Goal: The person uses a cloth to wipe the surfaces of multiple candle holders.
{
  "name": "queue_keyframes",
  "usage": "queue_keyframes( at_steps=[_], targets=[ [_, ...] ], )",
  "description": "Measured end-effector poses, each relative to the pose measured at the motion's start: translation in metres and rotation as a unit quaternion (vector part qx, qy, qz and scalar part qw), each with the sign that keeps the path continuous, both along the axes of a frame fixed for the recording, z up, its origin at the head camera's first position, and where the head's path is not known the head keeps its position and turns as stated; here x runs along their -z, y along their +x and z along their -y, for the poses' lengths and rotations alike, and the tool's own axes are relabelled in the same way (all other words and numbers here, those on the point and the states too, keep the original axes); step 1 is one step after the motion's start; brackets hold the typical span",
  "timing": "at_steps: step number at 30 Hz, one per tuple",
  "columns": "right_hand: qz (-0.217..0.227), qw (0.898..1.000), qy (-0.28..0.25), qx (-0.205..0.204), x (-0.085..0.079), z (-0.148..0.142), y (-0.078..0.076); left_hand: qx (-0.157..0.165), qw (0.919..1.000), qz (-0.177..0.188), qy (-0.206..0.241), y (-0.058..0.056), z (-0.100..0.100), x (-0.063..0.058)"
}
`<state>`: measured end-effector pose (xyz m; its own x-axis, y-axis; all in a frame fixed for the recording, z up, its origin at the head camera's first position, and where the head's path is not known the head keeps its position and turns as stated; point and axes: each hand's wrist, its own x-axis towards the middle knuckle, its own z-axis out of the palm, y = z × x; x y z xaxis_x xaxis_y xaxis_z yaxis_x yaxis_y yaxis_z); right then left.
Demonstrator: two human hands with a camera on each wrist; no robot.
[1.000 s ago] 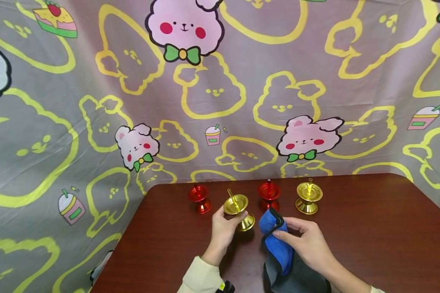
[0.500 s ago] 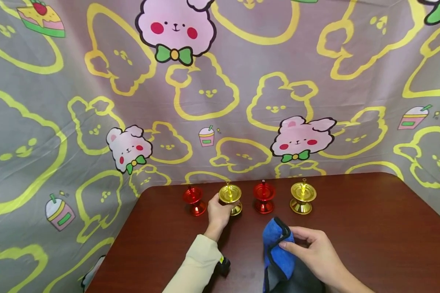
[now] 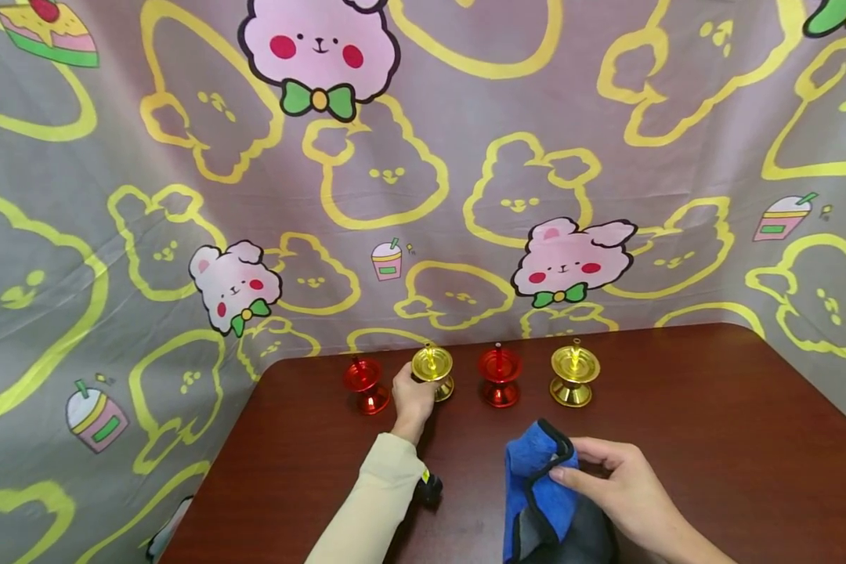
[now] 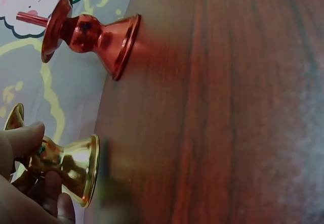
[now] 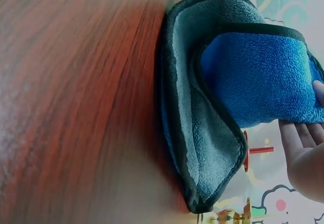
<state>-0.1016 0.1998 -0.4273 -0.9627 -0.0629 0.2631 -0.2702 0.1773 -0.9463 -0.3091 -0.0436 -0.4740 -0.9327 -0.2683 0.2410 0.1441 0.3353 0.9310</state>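
My left hand (image 3: 412,399) grips a gold candle holder (image 3: 432,363) just under its dish, in the back row. In the left wrist view, thumb and fingers wrap the stem of the gold candle holder (image 4: 78,168), and its flared base is right at the tabletop. It stands upright. Towards the front, my right hand (image 3: 627,482) pinches a blue-and-grey cloth (image 3: 536,478) with black edging between thumb and fingers. The right wrist view shows the cloth (image 5: 258,77) folded over, its grey side inward and its lower part hanging by the table.
A red candle holder (image 3: 363,377) stands left of my left hand. Another red candle holder (image 3: 500,368) and a gold candle holder (image 3: 574,366) stand to the right in the same row. Behind the brown table (image 3: 691,423) hangs a patterned curtain (image 3: 465,94).
My left hand has carried the gold candle holder back and left into the row, and it has gone from tilted to upright. My right hand keeps its pinch on the cloth near the front.
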Motion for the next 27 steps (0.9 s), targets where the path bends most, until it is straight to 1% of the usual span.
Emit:
queue_keyframes(
  at_steps=[3,6,9,13,15,17,20,22,24,25,27],
  targets=[
    [-0.015,1.0,0.008,-0.007,0.001,0.0,0.0,-0.004,1.0,0.002,-0.001,-0.001,0.003,0.0],
    [-0.01,1.0,0.011,-0.013,0.001,0.0,-0.001,-0.005,1.0,0.008,0.0,0.0,0.005,0.0],
    [-0.002,1.0,0.017,-0.012,0.0,0.0,-0.001,0.011,0.9998,0.016,-0.004,-0.001,0.007,-0.001],
    [0.011,1.0,0.017,-0.01,0.0,0.001,-0.002,0.045,0.9978,0.048,-0.01,0.001,0.01,-0.001],
    [0.014,1.0,0.014,-0.012,0.0,0.001,-0.002,0.057,0.9967,0.058,-0.01,0.004,0.013,-0.001],
    [0.013,1.0,0.011,-0.013,0.0,0.001,-0.001,0.06,0.9959,0.068,-0.003,0.009,0.017,0.0],
    [0.002,1.0,0.012,-0.008,0.001,0.0,-0.001,0.068,0.9939,0.08,0.032,0.021,0.023,0.001],
    [-0.007,1.0,0.013,-0.004,0.001,-0.001,0.0,0.086,0.9896,0.101,0.057,0.031,0.027,0.001],
    [-0.008,1.0,0.014,0.004,0.0,-0.003,0.001,0.121,0.9815,0.127,0.077,0.041,0.03,-0.001],
    [-0.01,1.0,0.016,0.007,0.0,-0.004,0.001,0.145,0.976,0.138,0.086,0.046,0.031,-0.001],
    [-0.005,1.0,0.019,0.013,-0.001,-0.006,0.002,0.197,0.9607,0.161,0.112,0.053,0.031,-0.003]
  ],
)
